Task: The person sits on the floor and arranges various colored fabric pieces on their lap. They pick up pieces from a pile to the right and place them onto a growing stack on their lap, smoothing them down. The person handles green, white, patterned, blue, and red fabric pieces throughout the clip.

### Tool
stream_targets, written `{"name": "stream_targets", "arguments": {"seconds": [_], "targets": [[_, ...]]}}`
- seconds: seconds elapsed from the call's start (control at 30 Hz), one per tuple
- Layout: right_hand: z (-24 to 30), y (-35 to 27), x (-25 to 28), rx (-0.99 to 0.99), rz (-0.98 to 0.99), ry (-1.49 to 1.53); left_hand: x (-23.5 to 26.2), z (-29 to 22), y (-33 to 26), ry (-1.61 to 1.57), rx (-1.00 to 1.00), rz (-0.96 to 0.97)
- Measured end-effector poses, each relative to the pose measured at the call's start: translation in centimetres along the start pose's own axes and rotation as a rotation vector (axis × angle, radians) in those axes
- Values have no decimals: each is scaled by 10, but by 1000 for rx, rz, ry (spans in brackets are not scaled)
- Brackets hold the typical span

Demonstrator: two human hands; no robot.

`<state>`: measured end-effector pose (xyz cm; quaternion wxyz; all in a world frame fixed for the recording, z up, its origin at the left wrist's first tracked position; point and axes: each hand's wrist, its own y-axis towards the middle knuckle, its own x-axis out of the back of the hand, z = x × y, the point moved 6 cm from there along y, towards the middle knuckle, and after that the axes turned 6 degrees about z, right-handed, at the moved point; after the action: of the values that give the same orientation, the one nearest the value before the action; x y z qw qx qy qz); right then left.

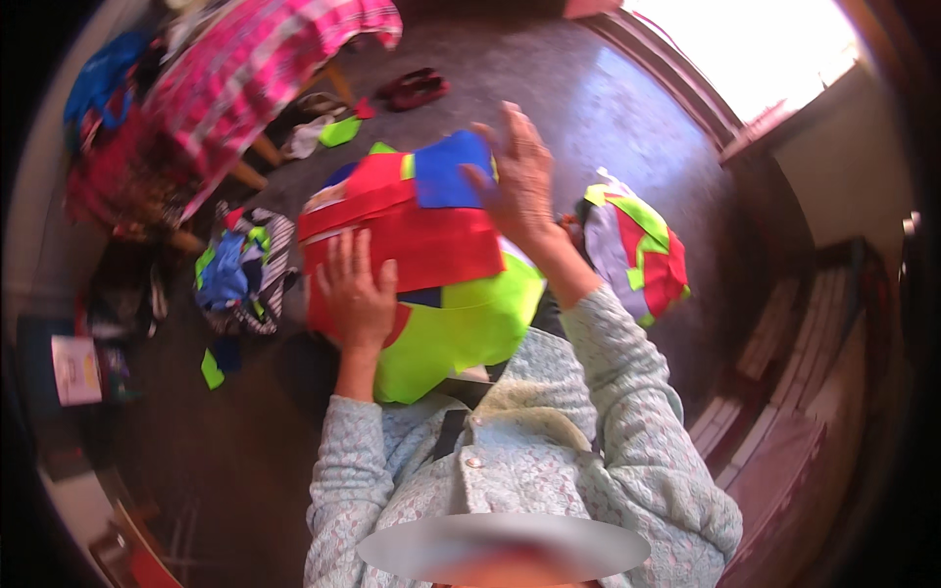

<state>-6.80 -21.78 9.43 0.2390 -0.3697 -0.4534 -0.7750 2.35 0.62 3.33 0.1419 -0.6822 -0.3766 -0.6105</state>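
In front of me, over my lap, lies a patchwork of cloth pieces: a red piece (431, 235), a blue piece (451, 171) at its far right and a wide lime-yellow piece (461, 328) nearest me. My left hand (358, 284) rests flat on the red cloth near its left side, fingers spread. At the right edge of the blue piece my right hand (520, 181) is raised, its fingers apart and pointing away from me. Whether the right fingertips touch the cloth I cannot tell. What supports the patchwork is hidden beneath it.
A bundle of grey, red and lime cloth (642, 245) lies right of me. To the left is a pile of scraps (240, 269) on striped fabric. Dark red shoes (415, 88) stand farther off, near a bed with a pink cover (235, 88). A bright doorway (755, 59) opens far right.
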Motion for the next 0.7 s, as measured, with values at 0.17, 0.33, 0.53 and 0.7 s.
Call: {"name": "stream_targets", "arguments": {"seconds": [0.17,0.33,0.53,0.7], "targets": [[26,-13,-45,141,209,64,-7,-3,0,8,-29,38],[25,-25,-72,144,377,114,-3,-4,0,29,-49,38],[6,-29,-53,184,285,455,-5,2,1,52,-79,16],[-92,-74,17,-136,-90,519,-5,0,1,10,-96,6]]}}
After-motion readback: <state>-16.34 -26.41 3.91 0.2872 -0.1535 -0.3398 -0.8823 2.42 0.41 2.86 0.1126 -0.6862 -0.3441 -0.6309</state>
